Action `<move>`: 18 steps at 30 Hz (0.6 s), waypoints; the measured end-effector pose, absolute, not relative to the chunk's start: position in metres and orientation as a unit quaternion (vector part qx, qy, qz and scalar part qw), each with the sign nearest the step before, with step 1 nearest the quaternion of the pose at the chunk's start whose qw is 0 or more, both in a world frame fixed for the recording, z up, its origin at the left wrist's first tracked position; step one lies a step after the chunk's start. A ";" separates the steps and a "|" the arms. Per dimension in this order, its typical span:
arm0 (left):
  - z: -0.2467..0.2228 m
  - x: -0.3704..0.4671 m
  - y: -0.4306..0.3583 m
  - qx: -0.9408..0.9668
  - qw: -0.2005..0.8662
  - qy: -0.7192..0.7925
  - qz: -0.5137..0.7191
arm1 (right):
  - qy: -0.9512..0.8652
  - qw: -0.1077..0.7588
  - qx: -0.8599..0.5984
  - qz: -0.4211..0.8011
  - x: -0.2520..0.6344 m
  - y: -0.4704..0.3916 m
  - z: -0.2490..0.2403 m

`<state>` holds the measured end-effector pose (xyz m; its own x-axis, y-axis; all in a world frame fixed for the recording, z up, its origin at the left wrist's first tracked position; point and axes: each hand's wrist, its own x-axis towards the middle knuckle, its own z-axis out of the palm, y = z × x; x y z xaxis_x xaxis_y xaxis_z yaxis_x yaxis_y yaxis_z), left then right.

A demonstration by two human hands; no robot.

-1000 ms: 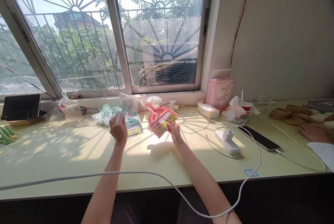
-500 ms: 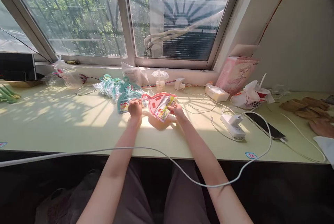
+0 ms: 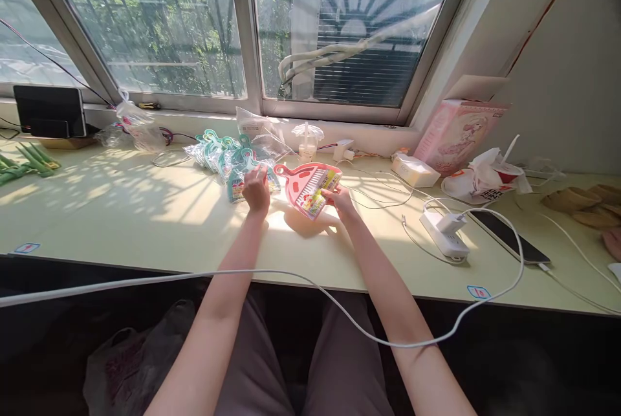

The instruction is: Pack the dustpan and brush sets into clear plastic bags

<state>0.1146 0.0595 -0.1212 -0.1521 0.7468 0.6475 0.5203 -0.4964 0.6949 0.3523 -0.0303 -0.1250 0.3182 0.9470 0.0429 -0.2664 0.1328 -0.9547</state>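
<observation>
My right hand grips a small pink dustpan by its wide edge, fingers closed over the printed card. A white-bristled brush lies in the pan, and the dustpan is held tilted above the table with its looped handle pointing left. My left hand is closed just left of that handle, apart from it; whatever its fingers pinch, if anything, is too small to make out. Behind the left hand lies a teal dustpan with a colourful card, partly covered by the hand. Several more teal dustpans in clear wrapping are piled behind it.
A lidded drink cup and a clear plastic bag stand by the window. To the right are a power strip, a phone, a pink box and a food bag. A white cable hangs across my forearms.
The view has shifted slightly, so the table things appear further right. My left hand has risen a little beside the handle; my right hand keeps its grip on the pink dustpan.
</observation>
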 end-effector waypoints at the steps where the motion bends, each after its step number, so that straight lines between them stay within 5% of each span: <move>1: -0.121 0.115 0.058 0.653 0.094 0.488 0.571 | -0.365 0.661 -0.467 0.461 0.352 -0.031 -0.124; 18: -0.100 0.140 0.031 0.738 0.066 0.345 0.576 | -0.388 0.675 -0.403 0.481 0.346 -0.036 -0.116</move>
